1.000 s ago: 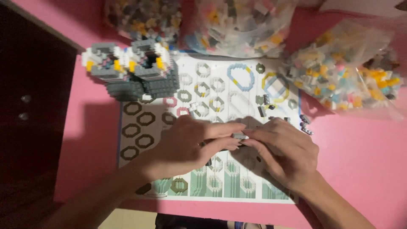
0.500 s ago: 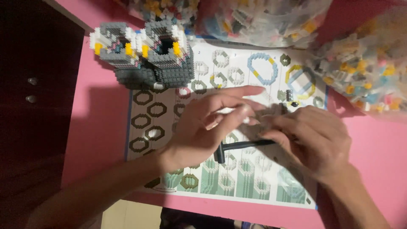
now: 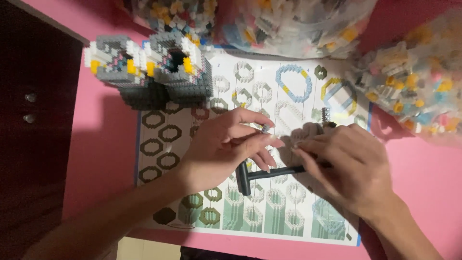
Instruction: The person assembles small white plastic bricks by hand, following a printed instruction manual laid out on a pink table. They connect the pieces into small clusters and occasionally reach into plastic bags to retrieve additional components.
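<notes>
My left hand (image 3: 226, 147) hovers over a printed instruction sheet (image 3: 159, 144) and pinches a tiny grey building block (image 3: 264, 128) between thumb and forefinger. My right hand (image 3: 349, 166) lies beside it, fingers curled around the handle of a small black hammer-shaped tool (image 3: 255, 175) whose head points left under my left hand. The two hands almost touch at the fingertips. A half-built grey, white and yellow block model (image 3: 149, 67) stands at the sheet's upper left corner.
Clear bags of small multicoloured blocks lie along the far edge (image 3: 293, 21) and at the right (image 3: 414, 86). A few loose dark pieces (image 3: 326, 114) rest on the sheet. The pink table (image 3: 103, 144) ends at a dark cabinet (image 3: 29, 120) on the left.
The view has shifted closer. My hands, earlier pressed together over the sheet, have parted slightly; the black tool now shows below them, and my left fingers have lifted with the tiny block.
</notes>
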